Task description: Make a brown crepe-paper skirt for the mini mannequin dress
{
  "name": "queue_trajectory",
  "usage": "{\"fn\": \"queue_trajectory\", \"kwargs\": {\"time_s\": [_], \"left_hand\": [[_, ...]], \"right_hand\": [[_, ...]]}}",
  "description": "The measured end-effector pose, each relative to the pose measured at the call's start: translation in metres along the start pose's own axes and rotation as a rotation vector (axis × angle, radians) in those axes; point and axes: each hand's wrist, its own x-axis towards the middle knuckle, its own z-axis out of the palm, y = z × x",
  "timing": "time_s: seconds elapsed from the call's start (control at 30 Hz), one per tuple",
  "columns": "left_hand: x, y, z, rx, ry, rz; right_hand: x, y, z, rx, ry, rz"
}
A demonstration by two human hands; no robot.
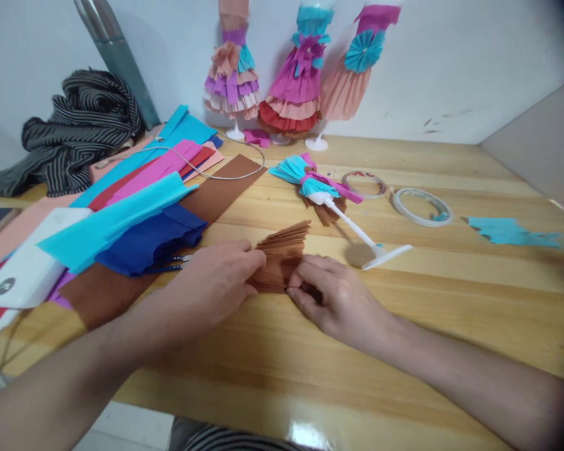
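Observation:
A pleated brown paper fan (282, 254) lies on the wooden table (310, 351) in front of me. My left hand (216, 282) pinches its left edge with closed fingers. My right hand (333, 297) pinches the folded bottom end from the right, fingers curled together. Just beyond the fan lies a small doll stand (352, 228) on its side, dressed in turquoise, pink and brown paper (305, 178).
Sheets of crepe paper in turquoise, blue, pink, red and brown (136, 207) pile at the left, with a white box (28, 263) and striped cloth (79, 125). Three dressed paper dolls (291, 88) stand by the wall. Two tape rolls (420, 207) and a turquoise scrap (507, 230) lie at the right.

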Motion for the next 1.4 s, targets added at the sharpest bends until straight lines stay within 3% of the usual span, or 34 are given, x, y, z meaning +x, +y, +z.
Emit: {"fn": "queue_trajectory", "kwargs": {"time_s": [0.27,0.57,0.9,1.13,1.4], "left_hand": [[0.003,-0.003,0.007,0.037,0.051,-0.037],[0.002,-0.007,0.011,0.094,0.100,0.038],[0.002,-0.006,0.002,0.114,-0.007,-0.039],[-0.004,-0.007,-0.013,0.081,0.016,-0.085],[0.010,0.003,0.003,0.059,0.056,0.044]], "right_hand": [[-0.001,0.001,0.000,0.029,-0.009,0.027],[0.000,0.000,0.000,0.027,-0.018,0.026],[0.002,-0.001,0.000,-0.029,-0.044,0.035],[0.003,-0.002,-0.001,-0.035,-0.062,0.060],[0.003,-0.001,-0.003,-0.046,-0.061,0.044]]}}
